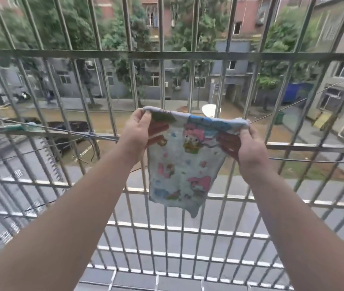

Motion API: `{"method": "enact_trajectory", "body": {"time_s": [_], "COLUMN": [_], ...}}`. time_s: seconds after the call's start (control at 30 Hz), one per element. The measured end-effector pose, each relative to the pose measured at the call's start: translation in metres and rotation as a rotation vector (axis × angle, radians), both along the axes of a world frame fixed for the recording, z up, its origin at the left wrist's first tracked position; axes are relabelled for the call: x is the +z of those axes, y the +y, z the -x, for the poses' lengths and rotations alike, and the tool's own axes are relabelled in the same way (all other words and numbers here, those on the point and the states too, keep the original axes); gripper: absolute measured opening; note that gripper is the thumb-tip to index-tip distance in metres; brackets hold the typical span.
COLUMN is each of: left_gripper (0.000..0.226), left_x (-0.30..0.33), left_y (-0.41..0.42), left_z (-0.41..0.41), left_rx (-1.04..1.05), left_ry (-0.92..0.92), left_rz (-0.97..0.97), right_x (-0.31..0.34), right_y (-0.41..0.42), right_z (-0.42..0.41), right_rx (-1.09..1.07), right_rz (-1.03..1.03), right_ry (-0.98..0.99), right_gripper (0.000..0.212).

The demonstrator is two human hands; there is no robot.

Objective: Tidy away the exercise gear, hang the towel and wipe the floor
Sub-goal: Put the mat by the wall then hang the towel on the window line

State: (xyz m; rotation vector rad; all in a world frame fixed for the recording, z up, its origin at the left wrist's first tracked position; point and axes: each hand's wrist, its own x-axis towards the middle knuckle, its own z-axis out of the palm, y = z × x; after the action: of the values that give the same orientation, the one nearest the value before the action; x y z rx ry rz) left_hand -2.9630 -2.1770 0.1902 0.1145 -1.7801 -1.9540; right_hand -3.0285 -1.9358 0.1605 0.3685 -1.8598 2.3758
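Risk is the small cartoon-print terry towel (182, 156), mid-frame and draped over the thin wire line (282, 115), slipping through the metal window grille (167, 54) if your left hand (138, 133) and right hand (245, 148) quit pinching its top corners before it's evened out.

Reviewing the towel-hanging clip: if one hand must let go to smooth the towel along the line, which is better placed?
Probably the left hand. It pinches only the towel's top corner. The right hand grips that edge right where the line emerges, so it looks better placed to anchor the towel.
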Motion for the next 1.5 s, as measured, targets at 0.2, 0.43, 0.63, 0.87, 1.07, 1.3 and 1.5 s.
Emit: {"method": "enact_trajectory", "body": {"time_s": [0.2,0.43,0.63,0.87,1.07,1.3,1.5], "left_gripper": [0.015,0.066,0.100,0.073,0.074,0.013,0.013], "left_x": [0.000,-0.029,-0.056,-0.076,-0.070,-0.081,-0.076], "left_y": [-0.016,-0.025,-0.036,-0.049,-0.064,-0.071,-0.059], "left_z": [0.039,0.070,0.076,0.101,0.102,0.084,0.066], "left_rx": [0.044,-0.010,-0.115,-0.158,-0.217,-0.174,-0.138], "left_ry": [0.044,-0.344,-0.523,-0.619,-0.595,-0.352,-0.366], "left_rz": [0.224,0.908,1.101,1.341,1.119,1.168,1.289], "right_x": [0.000,-0.024,-0.053,-0.069,-0.070,-0.082,-0.080], "right_y": [-0.022,-0.055,-0.067,-0.054,-0.031,-0.020,-0.023], "right_z": [0.029,0.056,0.069,0.073,0.076,0.075,0.072], "right_rx": [0.061,-0.008,0.007,-0.006,0.023,0.007,-0.013], "right_rz": [-0.059,-0.759,-1.375,-1.568,-1.404,-1.269,-1.511], "right_ry": [0.081,0.106,0.150,0.323,0.360,0.370,0.414], "right_gripper": [0.028,0.071,0.087,0.093,0.030,0.005,0.023]}}
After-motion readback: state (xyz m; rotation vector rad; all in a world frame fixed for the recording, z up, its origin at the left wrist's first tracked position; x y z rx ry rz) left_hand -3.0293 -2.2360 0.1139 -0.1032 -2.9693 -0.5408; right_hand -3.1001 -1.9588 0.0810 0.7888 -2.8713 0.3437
